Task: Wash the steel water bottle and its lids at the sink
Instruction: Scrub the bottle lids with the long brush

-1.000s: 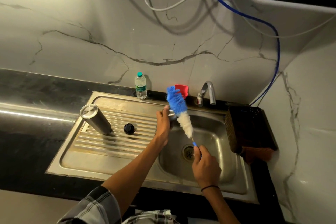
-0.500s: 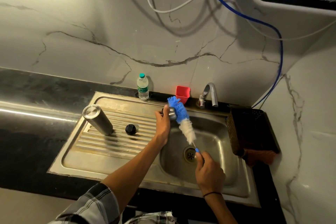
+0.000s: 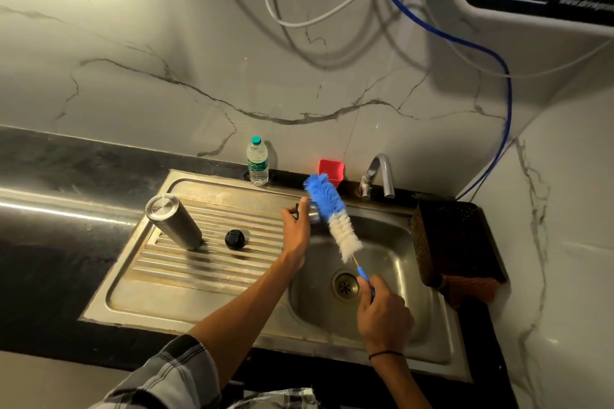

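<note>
Scanning from the left, I see the steel bottle [image 3: 173, 225] standing upside down on the drainboard [image 3: 212, 262], the black lid [image 3: 234, 238] beside it, both untouched over the past second. My left hand [image 3: 294, 231] pinches the steel cap [image 3: 312, 211]; the brush [image 3: 332, 214], gripped by my right hand [image 3: 383, 315], has slid back against it, so I judge scrubbing continues. Behind stand a plastic bottle [image 3: 257, 161] and tap [image 3: 378, 176]; nothing blocks them.

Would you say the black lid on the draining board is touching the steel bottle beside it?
Apart. The head view shows bare ribbed draining board between the black lid and the steel bottle, which stands upside down to the lid's left.
</note>
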